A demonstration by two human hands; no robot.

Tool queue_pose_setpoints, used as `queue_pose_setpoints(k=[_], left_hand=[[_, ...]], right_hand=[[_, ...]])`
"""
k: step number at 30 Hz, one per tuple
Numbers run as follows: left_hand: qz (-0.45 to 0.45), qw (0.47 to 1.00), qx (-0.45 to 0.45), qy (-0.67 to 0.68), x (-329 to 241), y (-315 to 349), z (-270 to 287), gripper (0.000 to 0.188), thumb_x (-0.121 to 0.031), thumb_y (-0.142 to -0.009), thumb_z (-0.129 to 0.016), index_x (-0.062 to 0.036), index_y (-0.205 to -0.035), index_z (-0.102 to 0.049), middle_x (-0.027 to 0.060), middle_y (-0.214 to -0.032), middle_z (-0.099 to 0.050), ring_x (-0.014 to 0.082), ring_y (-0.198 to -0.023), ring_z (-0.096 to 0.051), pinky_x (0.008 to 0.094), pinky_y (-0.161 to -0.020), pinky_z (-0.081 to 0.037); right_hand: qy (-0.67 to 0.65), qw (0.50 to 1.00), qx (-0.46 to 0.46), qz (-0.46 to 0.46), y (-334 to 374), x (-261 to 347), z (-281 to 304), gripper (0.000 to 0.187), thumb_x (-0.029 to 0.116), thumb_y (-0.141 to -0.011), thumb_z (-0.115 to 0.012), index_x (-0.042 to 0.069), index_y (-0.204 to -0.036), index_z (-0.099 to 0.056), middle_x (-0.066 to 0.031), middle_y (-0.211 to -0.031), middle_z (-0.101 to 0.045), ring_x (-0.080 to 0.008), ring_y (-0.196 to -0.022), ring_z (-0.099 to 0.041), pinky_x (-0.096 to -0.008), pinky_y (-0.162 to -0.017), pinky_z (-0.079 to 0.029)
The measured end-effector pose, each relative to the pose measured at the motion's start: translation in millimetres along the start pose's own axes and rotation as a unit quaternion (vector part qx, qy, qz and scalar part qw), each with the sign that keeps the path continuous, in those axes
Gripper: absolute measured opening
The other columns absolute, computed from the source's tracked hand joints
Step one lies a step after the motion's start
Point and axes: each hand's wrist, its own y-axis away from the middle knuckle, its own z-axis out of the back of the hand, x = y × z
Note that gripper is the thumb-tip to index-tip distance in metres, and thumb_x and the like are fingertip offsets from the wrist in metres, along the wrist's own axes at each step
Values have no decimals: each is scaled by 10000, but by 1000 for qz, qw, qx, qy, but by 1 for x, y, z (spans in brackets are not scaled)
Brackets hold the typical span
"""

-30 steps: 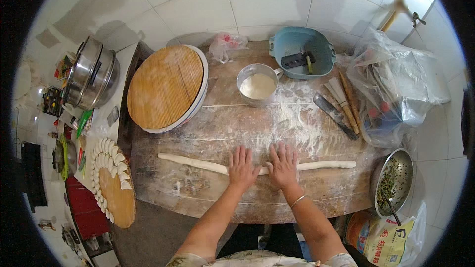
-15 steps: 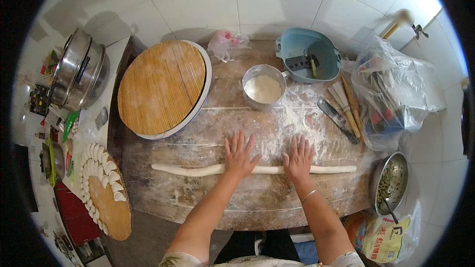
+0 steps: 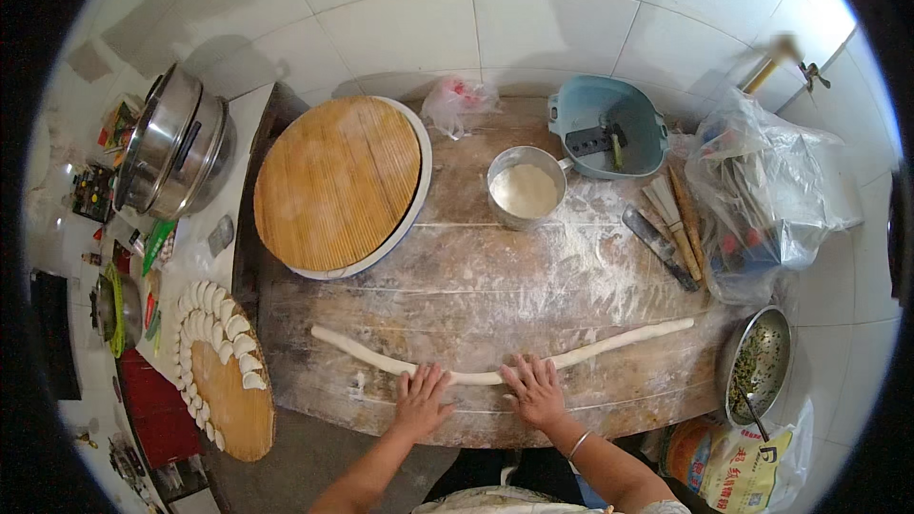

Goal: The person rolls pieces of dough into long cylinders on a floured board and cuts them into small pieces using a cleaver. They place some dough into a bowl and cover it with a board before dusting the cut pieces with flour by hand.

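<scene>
A long pale rope of dough (image 3: pixel 609 346) lies across the floured wooden table (image 3: pixel 457 305), its middle bowed toward me and both ends curving away. My left hand (image 3: pixel 422 404) rests on it left of the middle, fingers stretched out and fingertips on the dough. To the right, my right hand (image 3: pixel 536 392) lies on it the same way, palm down with fingers spread; a bracelet circles that wrist. Between the two hands a short stretch of the dough shows. Neither hand grips anything.
A metal cup of flour (image 3: pixel 526 192), a blue-green basin (image 3: pixel 609 124) and a large slatted round lid (image 3: pixel 338 181) stand at the back. At right are a knife (image 3: pixel 659 247) and a bowl of chopped filling (image 3: pixel 759 366). Dumplings line a round board (image 3: pixel 227 390) at left.
Both hands have drawn toward me, rolling the middle of the dough rope nearer. The rope went from nearly straight to bowed. The view has shifted slightly.
</scene>
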Motion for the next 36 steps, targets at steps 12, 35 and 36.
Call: queue_pose_setpoints(k=[12, 35, 36], left_hand=[[74, 994, -55, -54, 20, -87, 52, 743, -499, -908, -500, -76, -1474, -267, 178, -1541, -183, 374, -1430, -114, 585, -1122, -21], [570, 733, -273, 253, 140, -49, 68, 786, -359, -845, -676, -43, -1447, -283, 268, -1389, -384, 395, -1227, -457, 458, -963, -439], [559, 750, -274, 222, 154, -54, 59, 822, -325, -829, -698, -50, -1462, -251, 270, -1367, -414, 393, -1206, -480, 450, -943, -456]], right_hand=[[14, 991, -73, -107, -61, -46, 20, 630, 466, -899, -500, 164, -1438, -380, -156, -1516, -273, -408, -1363, -268, -583, -1114, -146], [-63, 998, -17, 20, -102, 9, -12, 513, 281, -886, -549, 56, -1338, -454, -178, -1424, -389, -360, -1298, -371, -503, -1071, -293], [-65, 998, -6, 25, -98, 17, -18, 493, 256, -882, -547, 55, -1325, -469, -174, -1412, -404, -352, -1281, -391, -492, -1064, -309]])
